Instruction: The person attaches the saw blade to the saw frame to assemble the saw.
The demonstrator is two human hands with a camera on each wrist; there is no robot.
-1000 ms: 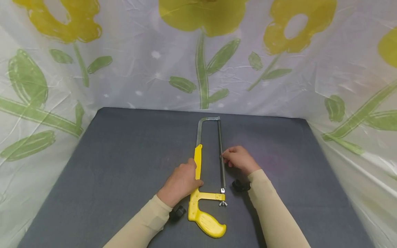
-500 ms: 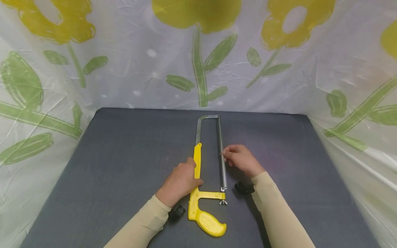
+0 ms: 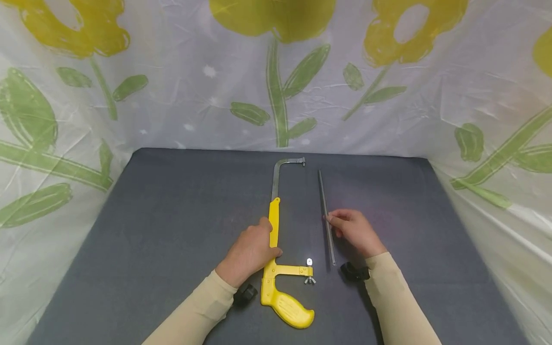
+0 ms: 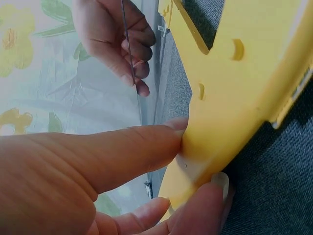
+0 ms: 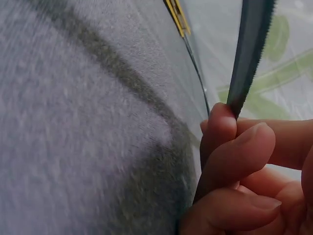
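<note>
A yellow-handled hacksaw frame point(image 3: 274, 225) lies lengthwise in the middle of the dark grey table point(image 3: 172, 230). My left hand point(image 3: 252, 251) grips its yellow back bar, thumb and fingers pressed on the plastic point(image 4: 220, 107). The thin saw blade point(image 3: 326, 215) is off the frame, to its right, roughly parallel to it. My right hand point(image 3: 353, 230) pinches the blade near its middle; the right wrist view shows the toothed edge point(image 5: 249, 54) held between thumb and fingers. The frame's wing nut and rear blade pin point(image 3: 309, 270) stand bare.
A floral plastic sheet point(image 3: 276, 76) walls in the table at the back and both sides. Black wrist-camera mounts sit by each sleeve point(image 3: 246, 293) point(image 3: 353, 271). Bare table surface lies left and right of the saw.
The blade has come off the frame and moved right with my right hand, which shifted right and slightly nearer. My left hand still holds the frame in place.
</note>
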